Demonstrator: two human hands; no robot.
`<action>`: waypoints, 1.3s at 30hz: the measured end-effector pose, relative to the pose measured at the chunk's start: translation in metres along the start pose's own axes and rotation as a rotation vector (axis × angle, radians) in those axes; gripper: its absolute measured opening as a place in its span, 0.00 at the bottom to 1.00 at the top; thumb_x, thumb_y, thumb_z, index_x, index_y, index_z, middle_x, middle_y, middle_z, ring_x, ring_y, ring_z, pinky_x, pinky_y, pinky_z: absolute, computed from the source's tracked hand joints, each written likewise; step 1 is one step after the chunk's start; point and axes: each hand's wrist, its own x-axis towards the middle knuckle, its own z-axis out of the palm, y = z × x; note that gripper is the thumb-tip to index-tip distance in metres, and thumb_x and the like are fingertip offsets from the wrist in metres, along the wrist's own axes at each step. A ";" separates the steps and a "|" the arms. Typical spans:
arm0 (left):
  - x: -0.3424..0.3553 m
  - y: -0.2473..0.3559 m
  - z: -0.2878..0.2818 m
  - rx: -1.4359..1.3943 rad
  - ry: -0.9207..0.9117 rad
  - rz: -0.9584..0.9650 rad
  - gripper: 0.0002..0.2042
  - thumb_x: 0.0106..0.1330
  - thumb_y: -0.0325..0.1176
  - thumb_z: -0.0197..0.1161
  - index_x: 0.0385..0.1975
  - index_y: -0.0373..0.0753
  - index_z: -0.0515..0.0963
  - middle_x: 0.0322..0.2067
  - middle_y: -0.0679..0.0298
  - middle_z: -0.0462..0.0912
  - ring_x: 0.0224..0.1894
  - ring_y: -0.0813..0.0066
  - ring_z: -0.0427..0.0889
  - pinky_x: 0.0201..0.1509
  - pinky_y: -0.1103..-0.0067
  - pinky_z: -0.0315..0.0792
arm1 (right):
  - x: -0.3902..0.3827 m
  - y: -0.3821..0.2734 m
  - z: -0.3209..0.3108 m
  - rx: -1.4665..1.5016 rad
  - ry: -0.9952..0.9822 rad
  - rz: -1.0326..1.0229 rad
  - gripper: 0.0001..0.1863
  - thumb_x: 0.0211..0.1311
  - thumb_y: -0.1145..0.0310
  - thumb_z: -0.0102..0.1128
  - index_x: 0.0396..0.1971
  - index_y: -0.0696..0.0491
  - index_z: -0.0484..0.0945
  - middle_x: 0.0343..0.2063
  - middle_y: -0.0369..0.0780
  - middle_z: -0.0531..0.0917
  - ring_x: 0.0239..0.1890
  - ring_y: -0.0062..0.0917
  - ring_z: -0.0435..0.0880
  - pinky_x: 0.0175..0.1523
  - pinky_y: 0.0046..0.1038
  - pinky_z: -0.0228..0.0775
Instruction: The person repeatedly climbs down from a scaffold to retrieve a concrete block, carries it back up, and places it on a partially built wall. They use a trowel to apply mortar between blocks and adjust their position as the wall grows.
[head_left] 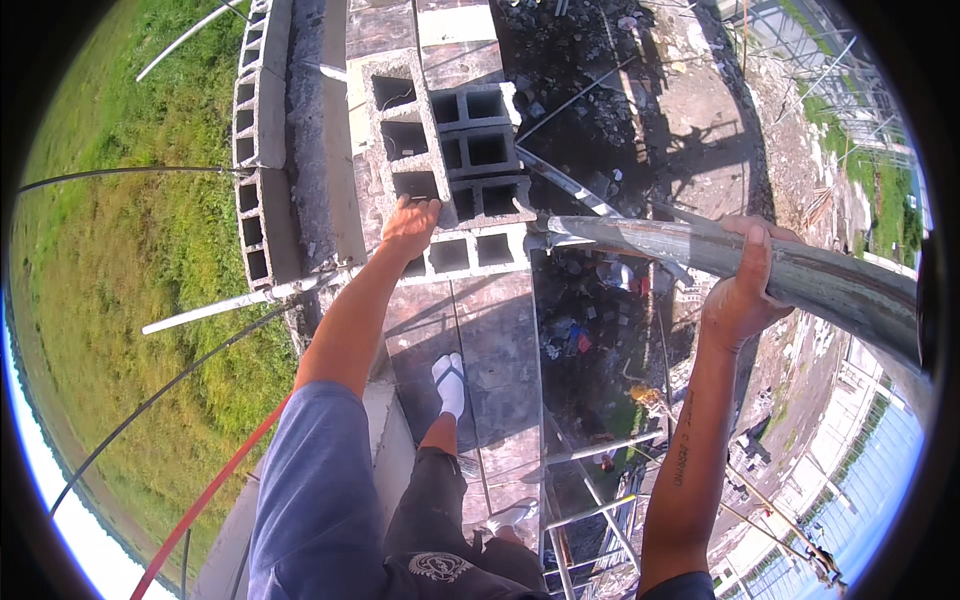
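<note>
My left hand point(411, 226) is closed over the near end of a grey concrete hollow block point(428, 125), the topmost one of a stack. This block lies with its row of square cavities facing up. Beneath and to its right sit more hollow blocks point(495, 183), their openings facing me. Out to the right, my right hand point(750, 280) wraps round a thick grey scaffold pipe point(650, 240). The thumb lies on top of the pipe, and part of the fingers is hidden behind it.
I stand on a plank platform point(500, 345) high above rubble-strewn ground point(705, 120). A hollow-block wall point(270, 215) runs along the left, with grass point(150, 270) far below. Scaffold tubes point(605, 450), thin dark rods point(180, 375) and a red strap point(215, 490) cross around me.
</note>
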 end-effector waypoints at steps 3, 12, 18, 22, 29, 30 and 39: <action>-0.013 0.018 -0.008 0.002 0.177 -0.096 0.22 0.61 0.30 0.49 0.57 0.37 0.60 0.55 0.53 0.67 0.59 0.62 0.66 0.69 0.58 0.46 | -0.003 0.000 -0.003 -0.047 0.016 0.062 0.08 0.52 0.73 0.60 0.30 0.60 0.73 0.23 0.42 0.80 0.28 0.24 0.79 0.39 0.25 0.72; -0.197 0.149 0.039 -0.497 0.062 -0.516 0.34 0.57 0.41 0.60 0.63 0.38 0.56 0.60 0.51 0.64 0.62 0.52 0.63 0.64 0.64 0.58 | -0.007 -0.005 -0.011 0.030 -0.087 0.373 0.22 0.42 0.65 0.74 0.33 0.58 0.72 0.28 0.37 0.80 0.29 0.20 0.77 0.40 0.25 0.70; -0.356 0.205 0.110 -0.743 -0.152 -0.599 0.31 0.55 0.41 0.61 0.58 0.34 0.64 0.52 0.46 0.72 0.56 0.51 0.71 0.58 0.67 0.65 | -0.114 0.017 -0.118 -0.357 -0.513 0.448 0.26 0.55 0.60 0.58 0.52 0.57 0.69 0.45 0.53 0.78 0.48 0.45 0.76 0.54 0.35 0.66; -0.415 0.191 0.121 -0.723 -0.231 -0.585 0.27 0.56 0.37 0.63 0.53 0.28 0.67 0.45 0.48 0.77 0.47 0.63 0.77 0.49 0.73 0.69 | -0.293 0.021 -0.274 -0.344 -0.561 0.892 0.23 0.58 0.61 0.57 0.51 0.58 0.71 0.45 0.51 0.78 0.48 0.42 0.78 0.51 0.33 0.69; -0.438 0.183 0.072 -0.788 -0.176 -0.608 0.14 0.56 0.37 0.61 0.34 0.31 0.78 0.23 0.64 0.78 0.23 0.80 0.73 0.27 0.80 0.67 | -0.660 -0.098 -0.590 -0.694 -0.705 1.563 0.25 0.45 0.57 0.66 0.42 0.58 0.77 0.37 0.52 0.81 0.44 0.43 0.80 0.49 0.36 0.71; -0.431 0.189 0.064 -0.732 -0.123 -0.549 0.13 0.56 0.37 0.61 0.31 0.32 0.79 0.21 0.65 0.77 0.22 0.80 0.73 0.26 0.79 0.67 | -0.704 -0.113 -0.617 -0.813 -0.664 1.724 0.26 0.43 0.57 0.67 0.41 0.58 0.78 0.38 0.51 0.81 0.43 0.42 0.80 0.48 0.35 0.72; -0.354 0.338 0.006 -0.637 -0.169 -0.160 0.13 0.58 0.40 0.58 0.31 0.35 0.80 0.20 0.59 0.79 0.23 0.69 0.78 0.31 0.72 0.69 | -0.741 -0.108 -0.660 0.387 0.611 1.586 0.14 0.47 0.83 0.51 0.37 0.60 0.75 0.16 0.39 0.72 0.15 0.21 0.72 0.15 0.22 0.61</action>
